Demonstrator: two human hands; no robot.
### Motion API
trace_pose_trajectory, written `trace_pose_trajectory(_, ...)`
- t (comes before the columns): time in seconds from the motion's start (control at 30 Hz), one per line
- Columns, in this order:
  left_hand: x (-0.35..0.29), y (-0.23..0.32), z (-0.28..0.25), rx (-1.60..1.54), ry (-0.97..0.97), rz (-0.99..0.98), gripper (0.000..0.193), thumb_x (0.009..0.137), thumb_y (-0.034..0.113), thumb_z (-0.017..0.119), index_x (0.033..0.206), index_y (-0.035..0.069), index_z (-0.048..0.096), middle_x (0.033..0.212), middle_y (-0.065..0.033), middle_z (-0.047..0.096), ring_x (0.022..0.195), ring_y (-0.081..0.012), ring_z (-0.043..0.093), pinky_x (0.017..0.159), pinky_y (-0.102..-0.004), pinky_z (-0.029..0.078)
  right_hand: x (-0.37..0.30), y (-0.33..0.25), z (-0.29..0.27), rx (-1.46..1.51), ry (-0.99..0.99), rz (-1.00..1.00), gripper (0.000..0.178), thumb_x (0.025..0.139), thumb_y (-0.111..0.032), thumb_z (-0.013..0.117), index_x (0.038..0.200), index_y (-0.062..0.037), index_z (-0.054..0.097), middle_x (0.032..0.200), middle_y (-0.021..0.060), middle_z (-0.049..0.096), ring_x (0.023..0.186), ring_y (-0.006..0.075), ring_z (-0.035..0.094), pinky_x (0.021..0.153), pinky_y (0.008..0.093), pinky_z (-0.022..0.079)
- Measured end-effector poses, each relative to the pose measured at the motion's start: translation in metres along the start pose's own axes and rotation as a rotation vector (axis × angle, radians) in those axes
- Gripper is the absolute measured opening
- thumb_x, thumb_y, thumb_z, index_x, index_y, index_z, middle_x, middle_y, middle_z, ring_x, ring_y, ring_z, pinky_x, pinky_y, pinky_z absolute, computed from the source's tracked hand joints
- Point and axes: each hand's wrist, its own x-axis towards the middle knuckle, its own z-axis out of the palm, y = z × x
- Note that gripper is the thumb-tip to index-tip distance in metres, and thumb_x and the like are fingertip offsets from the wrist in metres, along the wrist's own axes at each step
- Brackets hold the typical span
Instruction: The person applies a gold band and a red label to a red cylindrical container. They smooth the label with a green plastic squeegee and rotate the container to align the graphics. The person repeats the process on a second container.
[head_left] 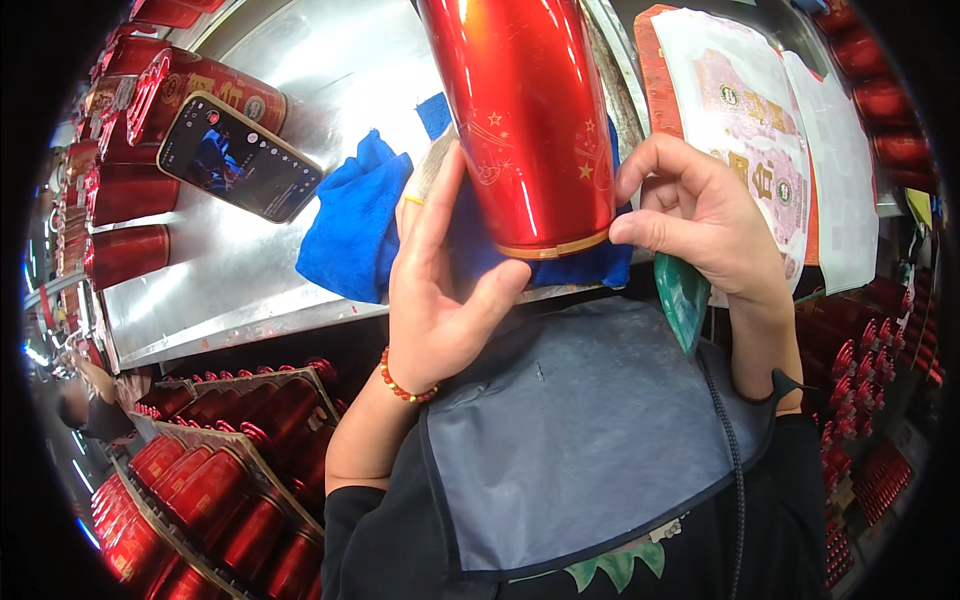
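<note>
A large glossy red cylinder (530, 120), like a thermos casing, tilts over the bench with its gold-coloured rim (553, 248) toward me. Small gold stars are printed on its side. My left hand (437, 290) steadies its left side, fingers stretched along and partly behind it, thumb near the rim. One finger wears a pale cover (430, 172) with a yellow band. At the lower right edge, my right hand (695, 215) grips the cylinder between thumb and bent forefinger. Blue cloth (352, 222) lies beneath the cylinder. Under my right wrist is a green pointed thing (682, 300).
A phone (240, 158) with a lit screen leans against a red canister (228, 85) on the metal bench (190, 310). Printed sheets (745, 120) lie at the right. Crates of red canisters (205, 485) stand below left, more red canisters (850, 370) at the right.
</note>
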Motion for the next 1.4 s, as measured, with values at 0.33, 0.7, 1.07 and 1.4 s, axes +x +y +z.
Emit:
trace_pose_trajectory(0.33, 0.001, 0.014, 0.016, -0.290, 0.124, -0.220, 0.081, 0.090, 0.006, 0.075, 0.158, -0.002, 0.031, 0.158, -0.0148, 0.036, 0.149, -0.0251, 0.033, 0.122, -0.0393, 0.027, 0.004, 0.001, 0.009, 0.024, 0.053, -0.062, 0.060, 0.079, -0.009, 0.089, 0.128, 0.0025, 0.057, 0.094, 0.0017, 0.059, 0.065, 0.0007, 0.054, 0.059, 0.0163, 0.040)
trace_pose_trajectory(0.7, 0.004, 0.015, 0.017, -0.299, 0.115, -0.209, 0.082, 0.090, 0.010, 0.077, 0.158, 0.000, 0.032, 0.157, -0.0146, 0.036, 0.148, -0.0248, 0.035, 0.122, -0.0397, 0.029, 0.006, 0.000, 0.008, 0.022, 0.024, -0.070, 0.067, 0.079, -0.010, 0.089, 0.134, 0.0044, 0.055, 0.092, 0.0001, 0.057, 0.066, 0.0009, 0.054, 0.060, 0.0158, 0.041)
trace_pose_trajectory(1.07, -0.002, 0.006, 0.012, -0.145, 0.127, -0.091, 0.081, 0.092, 0.014, 0.076, 0.157, -0.004, 0.032, 0.159, -0.0176, 0.035, 0.148, -0.0282, 0.036, 0.120, -0.0389, 0.032, 0.008, 0.000, 0.007, 0.021, 0.026, -0.051, 0.069, 0.077, -0.011, 0.091, 0.134, 0.0041, 0.055, 0.092, 0.0001, 0.057, 0.067, 0.0009, 0.055, 0.060, 0.0160, 0.041)
trace_pose_trajectory(1.4, -0.029, 0.009, 0.002, 0.544, 0.108, 0.456, 0.027, 0.091, 0.018, 0.077, 0.112, 0.002, 0.076, 0.118, -0.0188, 0.071, 0.109, -0.0314, 0.065, 0.095, -0.0387, 0.055, 0.008, -0.007, 0.003, -0.012, -0.035, 0.056, 0.075, 0.077, 0.001, 0.085, 0.142, 0.0043, 0.046, 0.101, 0.0025, 0.054, 0.082, 0.0024, 0.058, 0.069, 0.0155, 0.046)
